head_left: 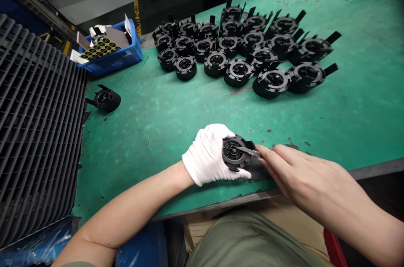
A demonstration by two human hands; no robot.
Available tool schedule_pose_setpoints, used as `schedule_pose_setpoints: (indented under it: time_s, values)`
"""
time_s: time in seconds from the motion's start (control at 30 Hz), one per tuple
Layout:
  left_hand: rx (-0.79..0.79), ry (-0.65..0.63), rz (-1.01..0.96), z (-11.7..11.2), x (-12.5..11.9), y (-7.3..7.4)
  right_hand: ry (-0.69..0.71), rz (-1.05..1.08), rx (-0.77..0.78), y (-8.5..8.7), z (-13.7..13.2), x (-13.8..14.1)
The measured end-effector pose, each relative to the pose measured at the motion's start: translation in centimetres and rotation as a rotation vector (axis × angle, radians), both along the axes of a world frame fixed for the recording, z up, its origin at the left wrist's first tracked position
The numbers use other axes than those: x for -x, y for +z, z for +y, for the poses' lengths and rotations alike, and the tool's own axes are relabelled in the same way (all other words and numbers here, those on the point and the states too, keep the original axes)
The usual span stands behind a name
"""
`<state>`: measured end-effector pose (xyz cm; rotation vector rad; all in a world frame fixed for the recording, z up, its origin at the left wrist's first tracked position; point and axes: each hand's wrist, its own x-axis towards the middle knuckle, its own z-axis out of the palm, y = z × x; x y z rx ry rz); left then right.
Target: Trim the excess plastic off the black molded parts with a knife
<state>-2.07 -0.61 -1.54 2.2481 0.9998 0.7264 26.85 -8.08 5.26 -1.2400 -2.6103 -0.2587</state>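
My left hand [208, 154], in a white glove, is wrapped round a round black plastic part [234, 153] held near the front edge of the green mat [176, 115]. My bare right hand [293, 170] pinches thin metal tweezers [249, 151], whose tip rests on the face of that part. Both hands touch the same part from opposite sides.
Several similar black round parts [240, 50] stand in rows at the back of the mat. One lone part [105, 99] lies at the left. A blue bin [109, 50] with sheets of small dots sits at back left. A black ribbed rack [38, 124] fills the left side.
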Motion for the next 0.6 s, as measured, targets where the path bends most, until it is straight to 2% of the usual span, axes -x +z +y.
schedule_pose_setpoints:
  time_s: [0.17,0.43,0.5,0.6]
  values:
    - [0.025,-0.023,0.004,0.2,-0.2,0.8,0.014,-0.055,0.065,0.3,-0.1,-0.4]
    - [0.012,-0.024,0.010,0.3,-0.2,0.2,0.098,-0.071,0.073,0.9,-1.0,-0.5]
    - [-0.014,0.002,0.016,0.2,-0.1,-0.3,0.081,-0.052,0.062,0.8,-1.1,-0.6]
    - [-0.071,0.112,0.013,-0.1,0.1,-1.1,0.039,0.006,0.064,0.8,-0.9,-0.7]
